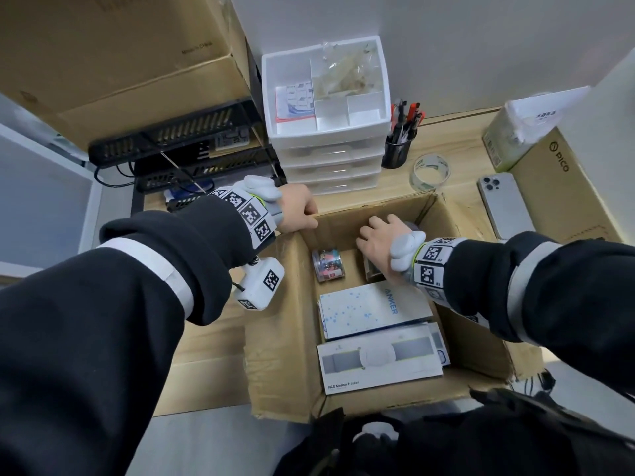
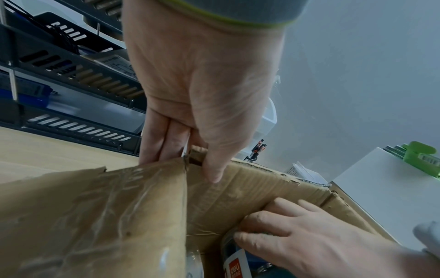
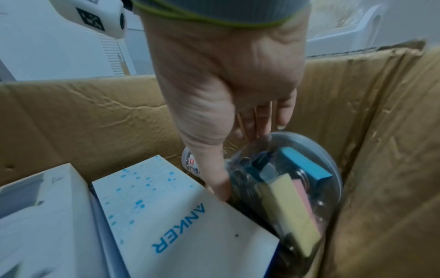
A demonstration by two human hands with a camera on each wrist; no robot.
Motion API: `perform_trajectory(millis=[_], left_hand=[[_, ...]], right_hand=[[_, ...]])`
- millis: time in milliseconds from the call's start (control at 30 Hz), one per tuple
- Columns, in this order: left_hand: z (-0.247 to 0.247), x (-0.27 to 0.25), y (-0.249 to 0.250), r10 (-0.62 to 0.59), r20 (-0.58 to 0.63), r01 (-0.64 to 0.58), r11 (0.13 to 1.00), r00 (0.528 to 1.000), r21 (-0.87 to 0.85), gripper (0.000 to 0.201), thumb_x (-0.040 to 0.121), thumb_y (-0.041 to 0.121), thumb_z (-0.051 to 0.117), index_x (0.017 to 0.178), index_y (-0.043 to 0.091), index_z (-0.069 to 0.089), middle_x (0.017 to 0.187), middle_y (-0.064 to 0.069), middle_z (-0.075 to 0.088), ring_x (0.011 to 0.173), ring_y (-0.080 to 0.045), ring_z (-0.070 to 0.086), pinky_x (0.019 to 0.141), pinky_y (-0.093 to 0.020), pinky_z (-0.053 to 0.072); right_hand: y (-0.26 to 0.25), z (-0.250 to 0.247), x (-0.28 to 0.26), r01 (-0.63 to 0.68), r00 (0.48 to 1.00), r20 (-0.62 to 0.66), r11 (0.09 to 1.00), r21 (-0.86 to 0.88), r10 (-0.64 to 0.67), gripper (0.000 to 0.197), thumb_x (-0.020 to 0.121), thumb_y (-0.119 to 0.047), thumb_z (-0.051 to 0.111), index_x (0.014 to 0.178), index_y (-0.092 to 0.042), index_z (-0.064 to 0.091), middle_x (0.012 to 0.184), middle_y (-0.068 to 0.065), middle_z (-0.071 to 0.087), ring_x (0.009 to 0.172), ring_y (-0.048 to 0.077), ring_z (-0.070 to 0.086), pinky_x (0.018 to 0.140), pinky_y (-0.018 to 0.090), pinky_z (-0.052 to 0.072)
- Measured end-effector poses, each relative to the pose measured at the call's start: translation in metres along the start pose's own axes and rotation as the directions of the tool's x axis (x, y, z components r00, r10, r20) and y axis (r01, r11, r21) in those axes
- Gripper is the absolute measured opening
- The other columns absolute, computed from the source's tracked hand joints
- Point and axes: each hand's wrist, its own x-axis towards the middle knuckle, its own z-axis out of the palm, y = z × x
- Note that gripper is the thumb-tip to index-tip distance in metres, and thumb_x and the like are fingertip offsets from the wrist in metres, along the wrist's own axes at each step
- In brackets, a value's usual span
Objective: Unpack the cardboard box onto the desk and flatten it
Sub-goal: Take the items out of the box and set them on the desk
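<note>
The creased, tape-streaked cardboard box point(image 1: 285, 338) stands open on the pale wood-grain desk point(image 1: 457, 132), filling the lower centre of the head view. Against its near wall lie two flat, glossy white cartons: the PICO Motion Tracker box point(image 1: 379, 362) and, just above it, the blue-speckled Anker box point(image 1: 372, 312). Towards the upper right of the box interior, the right hand point(image 1: 376, 235) curls around a clear, rounded plastic tub point(image 3: 292, 180) of coloured sticky-note blocks, thumb on one side, fingers on the other. The left hand point(image 1: 297, 211) pinches the box's frayed far-left corner. A small clear jar point(image 1: 326, 264) lies beside the tub.
</note>
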Motion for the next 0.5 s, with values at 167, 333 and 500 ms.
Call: perform_trajectory(millis=[167,333,500], left_hand=[[0.003,-0.002,0.0,-0.008,-0.017,0.008,1.0,1.0,-0.009,0.029,0.098,0.023,0.062,0.073,0.013,0.053,0.066,-0.005,0.041,0.059,-0.019,0.034,0.052,-0.029,0.028],[0.002,-0.004,0.002,-0.005,-0.029,0.005,1.0,1.0,-0.004,0.039,0.098,0.021,0.061,0.065,0.013,0.043,0.058,0.0,0.032,0.052,-0.017,0.027,0.05,-0.03,0.024],[0.003,-0.006,0.0,-0.015,-0.044,0.015,1.0,0.999,-0.003,0.04,0.099,0.021,0.06,0.064,0.013,0.042,0.058,0.0,0.032,0.053,-0.017,0.027,0.05,-0.029,0.024]], right_hand=[[-0.018,0.012,0.001,-0.014,1.0,-0.015,0.993,0.115,0.016,0.034,0.098,-0.022,0.044,0.129,-0.014,0.054,0.14,0.008,0.046,0.135,0.029,0.032,0.112,0.051,0.018],[-0.017,0.012,0.005,-0.102,0.985,-0.115,0.974,0.202,0.127,0.031,0.102,-0.024,0.03,0.124,-0.016,0.051,0.13,0.004,0.048,0.116,0.024,0.05,0.093,0.037,0.033],[-0.009,0.005,0.001,-0.1,0.986,-0.122,0.991,0.087,0.11,0.039,0.103,-0.022,0.027,0.134,-0.014,0.048,0.136,0.008,0.048,0.122,0.025,0.047,0.094,0.036,0.03]])
